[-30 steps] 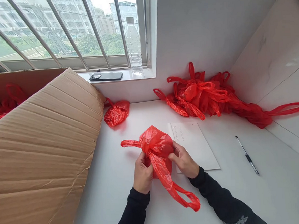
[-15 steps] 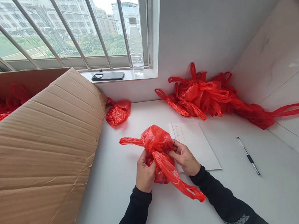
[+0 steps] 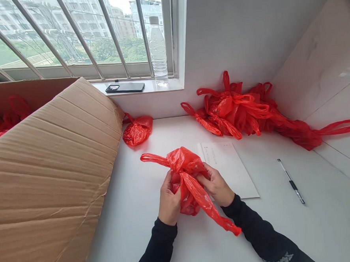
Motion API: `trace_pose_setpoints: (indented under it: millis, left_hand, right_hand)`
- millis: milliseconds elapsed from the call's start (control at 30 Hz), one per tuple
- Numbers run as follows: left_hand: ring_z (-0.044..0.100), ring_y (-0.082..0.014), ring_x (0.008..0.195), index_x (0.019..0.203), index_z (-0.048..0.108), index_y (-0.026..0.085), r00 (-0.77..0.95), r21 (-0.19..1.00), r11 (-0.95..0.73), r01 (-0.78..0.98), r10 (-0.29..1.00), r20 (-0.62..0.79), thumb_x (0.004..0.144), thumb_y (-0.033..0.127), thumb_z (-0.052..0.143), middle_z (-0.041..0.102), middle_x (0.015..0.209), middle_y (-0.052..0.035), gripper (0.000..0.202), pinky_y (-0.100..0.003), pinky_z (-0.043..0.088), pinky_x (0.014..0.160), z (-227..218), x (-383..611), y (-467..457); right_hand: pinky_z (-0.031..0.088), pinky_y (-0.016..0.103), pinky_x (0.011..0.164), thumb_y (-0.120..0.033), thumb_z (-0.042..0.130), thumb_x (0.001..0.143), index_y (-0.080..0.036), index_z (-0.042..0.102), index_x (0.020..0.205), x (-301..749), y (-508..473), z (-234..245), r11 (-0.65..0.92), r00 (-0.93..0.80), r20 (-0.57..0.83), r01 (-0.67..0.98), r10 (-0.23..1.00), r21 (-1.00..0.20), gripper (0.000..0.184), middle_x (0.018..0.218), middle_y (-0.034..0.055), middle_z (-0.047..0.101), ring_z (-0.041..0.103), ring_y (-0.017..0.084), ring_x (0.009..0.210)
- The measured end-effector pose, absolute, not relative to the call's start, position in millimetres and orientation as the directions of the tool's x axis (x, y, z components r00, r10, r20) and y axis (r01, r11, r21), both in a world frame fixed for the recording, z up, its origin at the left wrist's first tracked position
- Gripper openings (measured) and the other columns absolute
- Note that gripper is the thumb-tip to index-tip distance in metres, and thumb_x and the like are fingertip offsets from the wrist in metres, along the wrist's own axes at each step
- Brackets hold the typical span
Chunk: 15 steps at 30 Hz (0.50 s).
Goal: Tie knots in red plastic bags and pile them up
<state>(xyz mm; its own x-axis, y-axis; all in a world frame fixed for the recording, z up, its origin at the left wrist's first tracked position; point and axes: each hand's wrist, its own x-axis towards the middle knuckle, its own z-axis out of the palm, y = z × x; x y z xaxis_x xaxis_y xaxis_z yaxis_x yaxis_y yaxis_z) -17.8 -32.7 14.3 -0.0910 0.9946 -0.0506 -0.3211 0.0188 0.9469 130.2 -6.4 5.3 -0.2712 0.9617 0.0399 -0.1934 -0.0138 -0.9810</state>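
The left hand [image 3: 169, 200] and right hand [image 3: 218, 185] both grip a knotted red plastic bag [image 3: 185, 176], one hand on each side, over the tabletop [image 3: 131, 189] and just left of the white paper pad [image 3: 235, 176]. Behind the pad lies a heap of red plastic bags [image 3: 235, 109]; to its right, a pen [image 3: 292, 183] with a black grip; behind and left of it, another tied red bag [image 3: 138, 131]; far left of it, a cardboard box [image 3: 55, 166].

The left arm [image 3: 155, 249] and right arm [image 3: 258, 224], in black sleeves, reach over the table [image 3: 119, 233], well short of its far edge. The left hand [image 3: 169, 202] and right hand [image 3: 219, 185] face each other, fingers curled, gripping.
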Motion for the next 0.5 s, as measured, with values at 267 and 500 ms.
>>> trace_pose_setpoints:
  millis: [267, 500]
  left_hand:
    - [0.064, -0.0207, 0.081, 0.122, 0.062, 0.017, 0.041, 0.832, 0.155, -0.533, 0.987, -0.157, 0.077, 0.021, 0.057, 0.070, 0.110, -0.0076, 0.045, -0.028, 0.047, 0.066, 16.9, -24.6, -34.9]
    - [0.062, -0.0263, 0.104, 0.126, 0.062, 0.021, 0.121, 0.869, 0.127, -0.479, 0.990, -0.078, 0.065, 0.009, 0.061, 0.066, 0.121, -0.0066, 0.062, -0.031, 0.048, 0.083, 9.8, -26.0, -35.7]
  right_hand:
    - [0.053, 0.039, 0.085, -0.047, 0.072, 0.081, -0.022, 0.063, 0.112, 131.5, -3.5, 4.5, -0.149, -0.207, -0.077, -0.361, 0.975, -0.920, 0.040, 0.106, 0.0068, 0.071, 0.065, 0.026, 0.097]
    - [0.055, 0.040, 0.079, -0.045, 0.068, 0.084, -0.024, 0.067, 0.104, 131.4, -3.1, -5.7, -0.117, -0.155, -0.056, -0.414, 0.986, -0.903, 0.030, 0.108, 0.0065, 0.070, 0.064, 0.028, 0.094]
